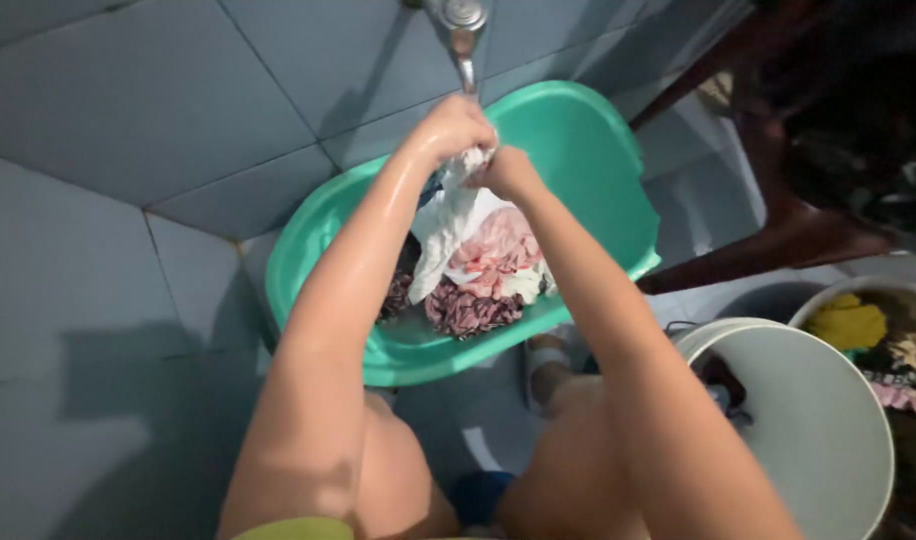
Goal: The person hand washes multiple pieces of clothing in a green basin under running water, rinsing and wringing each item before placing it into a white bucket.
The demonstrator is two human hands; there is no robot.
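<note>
Two hands (478, 150) grip one white cloth (448, 215), one basin (588, 150)

Large grey-blue wall tiles (148, 90) with pale grout fill the view from nine to twelve o'clock, a metal tap (460, 25) juts out at twelve, dark wooden furniture (778, 200) stands at two, and the wet tiled floor (478, 420) at six lies in shadow.
</note>
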